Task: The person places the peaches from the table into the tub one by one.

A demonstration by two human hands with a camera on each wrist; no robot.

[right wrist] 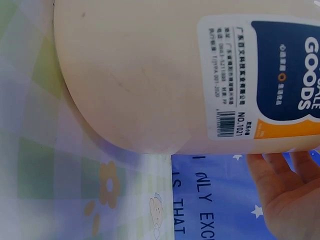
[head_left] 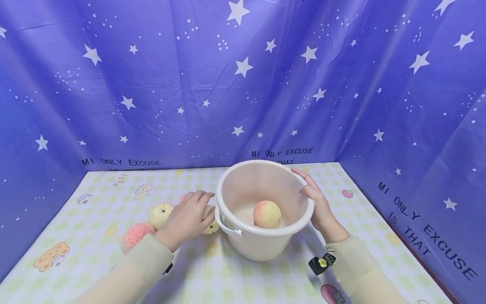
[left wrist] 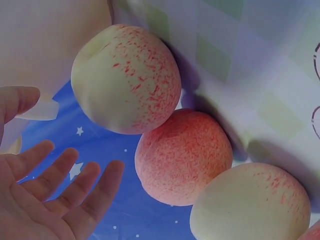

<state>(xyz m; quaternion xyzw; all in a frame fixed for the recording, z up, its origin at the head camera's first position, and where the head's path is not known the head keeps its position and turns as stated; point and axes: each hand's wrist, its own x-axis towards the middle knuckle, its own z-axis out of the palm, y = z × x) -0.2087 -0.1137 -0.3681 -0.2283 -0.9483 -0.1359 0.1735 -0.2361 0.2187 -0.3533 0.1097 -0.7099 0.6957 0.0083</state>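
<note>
A pale pink bucket (head_left: 262,247) with a white handle (head_left: 228,228) stands on the table, tilted slightly toward me. Inside lies a yellow-and-pink peach (head_left: 267,214). My right hand (head_left: 318,207) holds the bucket's right side, thumb over the rim and fingers along the outer wall. To the left of the bucket, my left hand (head_left: 190,217) hovers over several peaches, its fingers apart and nothing in them. The left wrist view shows a cream peach with red flecks (left wrist: 127,80), a pink peach (left wrist: 182,157) and another pale peach (left wrist: 252,205) in a row.
A checked tablecloth (head_left: 83,236) with cartoon prints covers the table. Blue star-printed curtains (head_left: 212,84) rise behind it and along both sides. On the bucket's outer wall is a printed label (right wrist: 265,80). A black wrist device (head_left: 322,264) sits at the right cuff.
</note>
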